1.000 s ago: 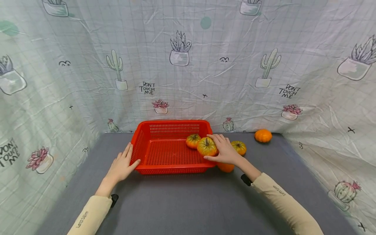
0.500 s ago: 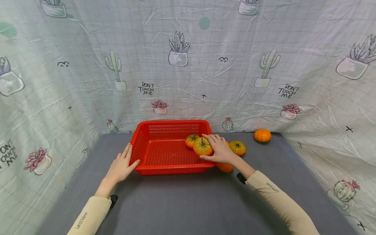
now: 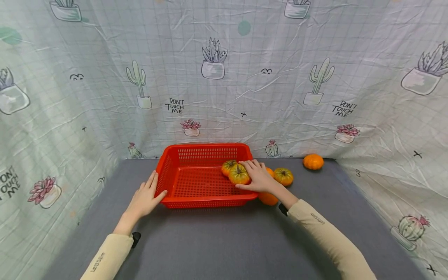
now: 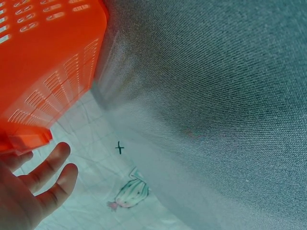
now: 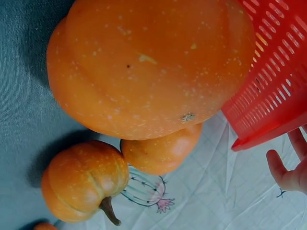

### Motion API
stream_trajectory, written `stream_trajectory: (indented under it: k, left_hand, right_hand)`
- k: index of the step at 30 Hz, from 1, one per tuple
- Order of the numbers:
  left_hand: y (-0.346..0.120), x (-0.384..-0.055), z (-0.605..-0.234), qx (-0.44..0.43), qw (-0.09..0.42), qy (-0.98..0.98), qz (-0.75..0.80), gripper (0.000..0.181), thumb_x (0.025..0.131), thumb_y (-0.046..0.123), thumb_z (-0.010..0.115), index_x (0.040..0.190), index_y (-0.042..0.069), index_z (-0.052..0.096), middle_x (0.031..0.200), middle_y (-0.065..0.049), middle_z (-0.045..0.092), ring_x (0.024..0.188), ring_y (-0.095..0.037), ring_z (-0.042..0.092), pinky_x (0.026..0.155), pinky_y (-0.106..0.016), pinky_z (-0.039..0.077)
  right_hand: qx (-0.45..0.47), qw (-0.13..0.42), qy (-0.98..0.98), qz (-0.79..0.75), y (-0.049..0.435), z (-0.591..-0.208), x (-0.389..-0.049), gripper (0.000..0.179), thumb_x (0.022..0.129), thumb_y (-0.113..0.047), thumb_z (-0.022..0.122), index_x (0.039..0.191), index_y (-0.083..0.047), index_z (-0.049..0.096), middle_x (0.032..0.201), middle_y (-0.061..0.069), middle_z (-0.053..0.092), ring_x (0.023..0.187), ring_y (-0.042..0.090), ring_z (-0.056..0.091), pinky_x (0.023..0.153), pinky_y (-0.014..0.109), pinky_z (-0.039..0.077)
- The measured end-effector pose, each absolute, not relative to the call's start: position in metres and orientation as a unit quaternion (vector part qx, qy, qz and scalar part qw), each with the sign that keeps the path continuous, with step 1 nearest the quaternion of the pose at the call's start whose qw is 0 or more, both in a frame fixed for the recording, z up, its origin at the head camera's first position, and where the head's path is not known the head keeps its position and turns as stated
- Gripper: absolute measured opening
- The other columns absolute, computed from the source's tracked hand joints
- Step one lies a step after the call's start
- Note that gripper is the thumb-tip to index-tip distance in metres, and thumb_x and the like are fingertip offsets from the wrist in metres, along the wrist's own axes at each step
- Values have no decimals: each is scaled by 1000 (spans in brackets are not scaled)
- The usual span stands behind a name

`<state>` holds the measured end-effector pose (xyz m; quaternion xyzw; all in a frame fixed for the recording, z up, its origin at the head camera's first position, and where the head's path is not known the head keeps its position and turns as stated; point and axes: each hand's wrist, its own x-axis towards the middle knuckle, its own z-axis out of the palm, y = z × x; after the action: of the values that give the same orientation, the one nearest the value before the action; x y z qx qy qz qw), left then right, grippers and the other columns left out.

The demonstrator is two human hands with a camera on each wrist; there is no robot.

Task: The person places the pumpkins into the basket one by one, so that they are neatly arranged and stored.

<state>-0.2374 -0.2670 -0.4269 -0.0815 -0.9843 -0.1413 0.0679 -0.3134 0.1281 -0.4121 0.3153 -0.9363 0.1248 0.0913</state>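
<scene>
A red slatted plastic basket stands on the grey cloth. My left hand rests at its left rim, fingers extended along the outer side and thumb over the front corner; the left wrist view has the fingers beside the rim. Inside the basket's right end, my right hand holds a green-and-orange pumpkin from its right side. Another small pumpkin lies right behind it in the basket. In the right wrist view only a few fingers show, and the held pumpkin is hidden.
Right of the basket, under my right forearm, lies a large orange pumpkin. Beyond it are a partly hidden orange pumpkin and a stemmed one. One more orange pumpkin sits at the back right. A printed curtain encloses the back and sides.
My right hand has moved left and slightly lower with the pumpkin, bringing it further inside the basket against the other one. The left hand and basket stay put.
</scene>
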Motion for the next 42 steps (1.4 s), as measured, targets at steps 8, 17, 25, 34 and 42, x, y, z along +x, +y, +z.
stream_trajectory:
  k: [8, 17, 25, 34, 42]
  left_hand:
    - [-267, -238, -428, -81, 67, -984, -141, 77, 88, 43, 45, 142, -1, 13, 148, -19, 13, 113, -47, 36, 87, -61, 34]
    - [-267, -238, -427, -82, 70, -984, -141, 77, 88, 43, 45, 142, -1, 13, 148, -19, 13, 111, -45, 37, 86, -60, 35]
    - [-267, -238, -427, -80, 69, -984, -142, 77, 88, 42, 46, 142, -1, 13, 148, -19, 13, 113, -48, 36, 87, -62, 33]
    - [-267, -238, -428, -83, 70, -984, -141, 76, 88, 40, 47, 142, -2, 14, 148, -20, 14, 114, -50, 35, 88, -62, 33]
    - [-268, -238, -428, -83, 70, -984, -138, 78, 88, 47, 42, 142, -1, 14, 148, -20, 14, 115, -50, 35, 88, -63, 32]
  right_hand:
    - [344, 68, -930, 106, 124, -405, -317, 81, 72, -60, 59, 134, -13, 36, 124, 5, 47, 106, 21, 38, 85, 44, 30]
    - [360, 54, -928, 72, 114, -403, -327, 84, 70, -66, 55, 132, -11, 38, 120, 3, 50, 102, 18, 38, 81, 41, 31]
    - [357, 61, -931, 54, 110, -410, -333, 84, 67, -68, 58, 130, -15, 40, 117, 1, 52, 101, 18, 38, 84, 45, 28]
    - [347, 59, -936, 22, 107, -413, -335, 80, 67, -63, 62, 126, -12, 43, 117, 5, 54, 104, 22, 38, 86, 51, 26]
    - [332, 63, -941, -17, 107, -412, -333, 82, 65, -70, 57, 123, -13, 46, 114, 6, 49, 104, 23, 38, 83, 49, 29]
